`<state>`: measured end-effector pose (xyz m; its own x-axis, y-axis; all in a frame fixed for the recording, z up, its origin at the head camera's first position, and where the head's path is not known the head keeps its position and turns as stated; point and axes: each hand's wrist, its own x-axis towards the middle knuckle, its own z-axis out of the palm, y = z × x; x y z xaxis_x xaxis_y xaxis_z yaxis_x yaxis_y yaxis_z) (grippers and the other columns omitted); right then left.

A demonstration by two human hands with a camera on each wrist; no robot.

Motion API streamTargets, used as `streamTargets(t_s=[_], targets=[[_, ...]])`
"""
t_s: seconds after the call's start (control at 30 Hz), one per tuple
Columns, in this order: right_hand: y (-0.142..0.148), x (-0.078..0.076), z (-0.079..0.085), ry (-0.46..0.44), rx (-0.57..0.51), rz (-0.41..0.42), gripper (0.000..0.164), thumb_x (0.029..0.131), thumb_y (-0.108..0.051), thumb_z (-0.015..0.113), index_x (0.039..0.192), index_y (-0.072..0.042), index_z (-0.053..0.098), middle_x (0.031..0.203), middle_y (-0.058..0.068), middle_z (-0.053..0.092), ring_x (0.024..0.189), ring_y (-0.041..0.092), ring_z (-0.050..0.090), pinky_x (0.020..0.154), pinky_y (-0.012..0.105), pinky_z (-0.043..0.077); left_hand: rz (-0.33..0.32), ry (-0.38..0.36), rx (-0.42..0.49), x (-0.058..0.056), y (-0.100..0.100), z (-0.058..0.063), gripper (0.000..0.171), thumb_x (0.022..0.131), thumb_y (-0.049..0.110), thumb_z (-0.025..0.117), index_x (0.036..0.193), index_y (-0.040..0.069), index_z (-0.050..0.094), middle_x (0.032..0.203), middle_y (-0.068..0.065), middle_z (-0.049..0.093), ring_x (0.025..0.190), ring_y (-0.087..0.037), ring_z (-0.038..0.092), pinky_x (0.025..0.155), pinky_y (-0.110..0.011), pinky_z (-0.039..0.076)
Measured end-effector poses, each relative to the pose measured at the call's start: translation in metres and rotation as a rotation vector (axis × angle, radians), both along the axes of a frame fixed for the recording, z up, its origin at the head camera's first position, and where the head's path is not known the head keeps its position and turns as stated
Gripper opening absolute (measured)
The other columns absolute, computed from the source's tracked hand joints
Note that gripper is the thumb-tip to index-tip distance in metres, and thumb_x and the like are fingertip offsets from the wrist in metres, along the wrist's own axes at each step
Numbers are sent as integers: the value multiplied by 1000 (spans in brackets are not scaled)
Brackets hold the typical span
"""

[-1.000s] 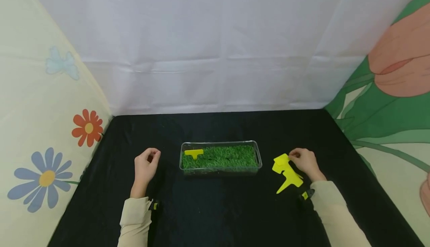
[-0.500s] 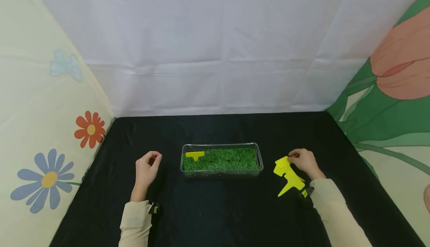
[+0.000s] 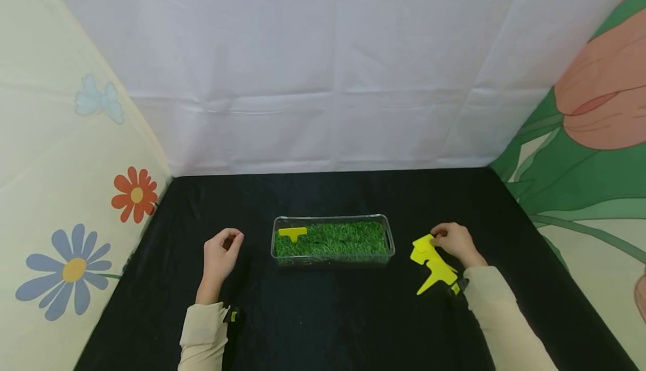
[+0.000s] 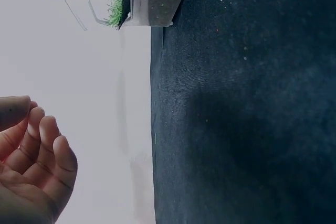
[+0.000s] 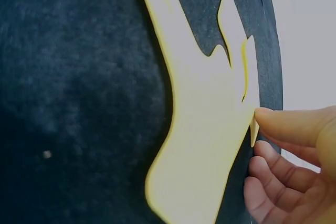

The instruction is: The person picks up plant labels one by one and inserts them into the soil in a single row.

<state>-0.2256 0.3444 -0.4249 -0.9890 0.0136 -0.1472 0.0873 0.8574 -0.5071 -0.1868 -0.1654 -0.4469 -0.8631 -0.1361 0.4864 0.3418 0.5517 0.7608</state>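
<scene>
My right hand (image 3: 455, 243) is at the far right edge of a small pile of yellow T-shaped plant labels (image 3: 438, 270) lying on the black cloth. In the right wrist view, the thumb (image 5: 283, 124) and the partly hidden index finger pinch the edge of one plant label (image 5: 252, 77). My left hand (image 3: 219, 256) hangs over the cloth on the left, fingers loosely curled, thumb near the index fingertip, holding nothing. Between the hands stands a clear plastic box (image 3: 330, 259) filled with green artificial grass (image 3: 343, 237). One yellow plant label (image 3: 292, 233) stands upright in its left end.
Black cloth (image 3: 323, 320) covers the table. A white sheet (image 3: 328, 79) hangs behind it, with flower-printed panels on the left (image 3: 50, 163) and right (image 3: 600, 175). A dark wrist strap (image 3: 233, 315) sits at my left cuff.
The view has tilted slightly. My right hand shifts slightly left at the label pile. My left hand, the box and its upright label stay in place.
</scene>
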Motion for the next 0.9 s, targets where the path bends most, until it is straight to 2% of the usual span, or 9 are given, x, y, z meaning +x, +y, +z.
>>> streamTargets(t_s=[0.27, 0.43, 0.67, 0.9], targets=[[-2, 0, 2, -9, 5, -3, 21, 83, -6, 62, 98, 9, 61, 85, 18, 56, 72, 26, 49, 61, 37, 43, -7, 6, 4, 1, 0, 0, 5, 82, -3, 63, 78, -1, 64, 67, -6, 58, 56, -9, 44, 50, -22, 39], [-3, -2, 1, -6, 20, 31, 17, 82, -3, 61, 95, 9, 61, 81, 15, 56, 69, 24, 48, 59, 35, 41, -16, 15, 2, 0, -1, 1, 5, 82, -4, 62, 79, -1, 64, 68, -6, 59, 57, -9, 45, 51, -22, 39], [-4, -7, 4, -48, 40, 72, 17, 83, -4, 61, 94, 9, 58, 81, 15, 54, 69, 25, 48, 60, 36, 42, -10, 15, -12, -1, -1, 2, 5, 82, -4, 62, 79, -1, 64, 68, -7, 60, 58, -9, 46, 52, -22, 40], [-2, -7, 6, -88, 24, 78, 16, 82, -3, 61, 91, 9, 56, 75, 11, 50, 66, 22, 46, 58, 34, 40, -13, 23, -14, -2, -1, 1, 4, 82, -3, 63, 78, -2, 63, 67, -7, 59, 57, -9, 46, 51, -22, 40]])
